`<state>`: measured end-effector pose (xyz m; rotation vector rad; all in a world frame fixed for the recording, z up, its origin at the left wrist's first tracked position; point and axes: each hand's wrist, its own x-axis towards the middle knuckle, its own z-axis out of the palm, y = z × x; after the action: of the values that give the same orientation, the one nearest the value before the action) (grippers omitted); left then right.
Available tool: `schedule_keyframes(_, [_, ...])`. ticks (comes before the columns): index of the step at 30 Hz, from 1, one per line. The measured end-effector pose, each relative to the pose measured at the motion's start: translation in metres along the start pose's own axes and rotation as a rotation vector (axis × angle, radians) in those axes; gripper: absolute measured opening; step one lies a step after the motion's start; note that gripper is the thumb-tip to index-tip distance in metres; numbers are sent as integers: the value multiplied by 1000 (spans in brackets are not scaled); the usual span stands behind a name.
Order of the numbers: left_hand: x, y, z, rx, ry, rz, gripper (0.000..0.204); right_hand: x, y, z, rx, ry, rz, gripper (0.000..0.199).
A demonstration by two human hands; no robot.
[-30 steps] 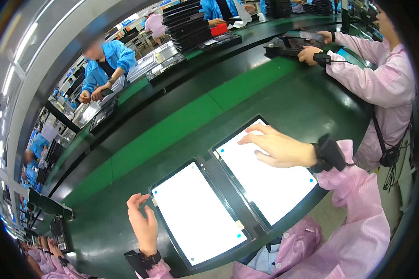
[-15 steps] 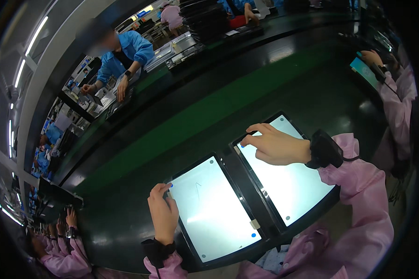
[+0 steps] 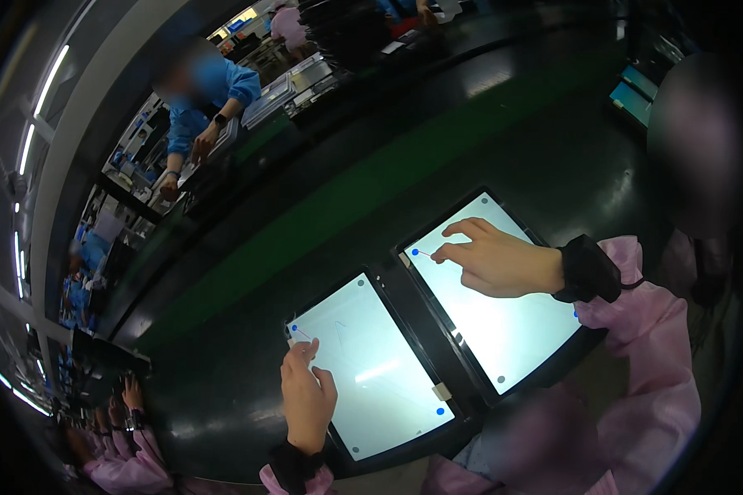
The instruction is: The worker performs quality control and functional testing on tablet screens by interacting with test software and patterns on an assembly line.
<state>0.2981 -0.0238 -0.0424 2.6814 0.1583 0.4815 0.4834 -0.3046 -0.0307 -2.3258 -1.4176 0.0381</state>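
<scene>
White screens — long axes down-rightward

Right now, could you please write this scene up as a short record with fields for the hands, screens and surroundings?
Left hand: left hand, over the left screen, near its left edge
Right hand: right hand, over the right screen
Held: nothing
Contact: cannot tell
Screens: side by side, lit white, blue dots and grey dots near corners
Surface: dark table
Across: person in blue
</scene>
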Motion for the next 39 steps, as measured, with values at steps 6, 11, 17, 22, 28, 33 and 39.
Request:
schedule_keyframes(6, [-29,34,-2,28,-108,54,42,-29,-6,-5,22,25,13,31])
schedule_keyframes(11, [-49,58,7,2,-177,136,50,-57,-8,-10,22,72,16,30])
schedule_keyframes(17, [-73,82,12,-19,-220,189,56,-85,-14,-18,74,80,59,35])
schedule_keyframes(22, [-87,102,8,-42,-253,179,50,-107,-22,-25,79,61,108,40])
schedule_keyframes(28, [-17,44,-19,129,7,1,50,-116,-23,-23,88,61,150,40])
schedule_keyframes(33, [11,-23,-13,115,78,-10,51,-115,-26,-26,79,81,158,37])
schedule_keyframes(39, [19,-29,-7,162,28,10,52,-115,-24,-23,84,104,135,37])
